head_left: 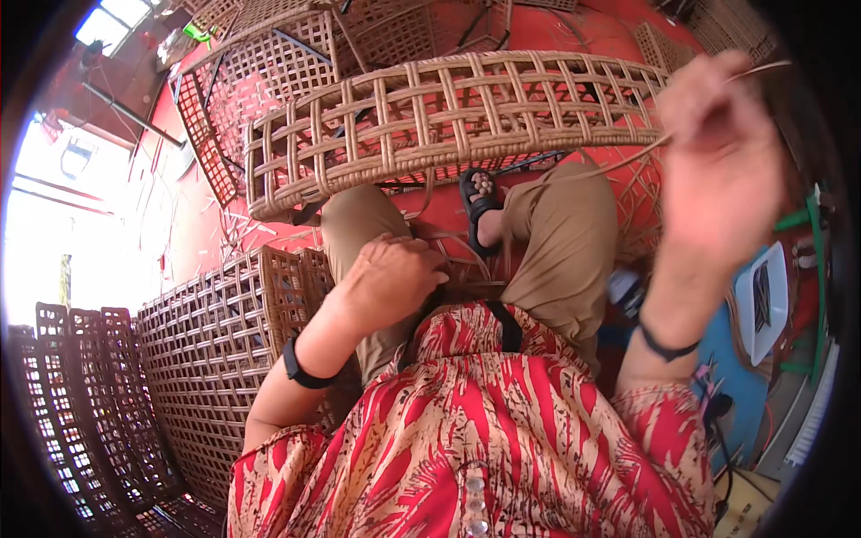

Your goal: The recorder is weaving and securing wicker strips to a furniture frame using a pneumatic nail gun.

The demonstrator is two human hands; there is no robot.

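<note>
A long woven rattan panel lies across in front of my knees, its open lattice bound along both long edges. To its right, my right hand is raised and closed on a thin rattan strip. The strip runs from near the panel's lower edge up to the hand, and a thin end sticks out past the fingers. My left hand is low over my left thigh, apart from the panel, with its fingers curled in. A dark shape shows by those fingertips, but what they hold is hidden.
Woven rattan pieces stand at my left, with darker slatted ones beyond them. More woven frames lie behind the panel on the red floor, which is littered with strip scraps. A pale blue tray sits at the right.
</note>
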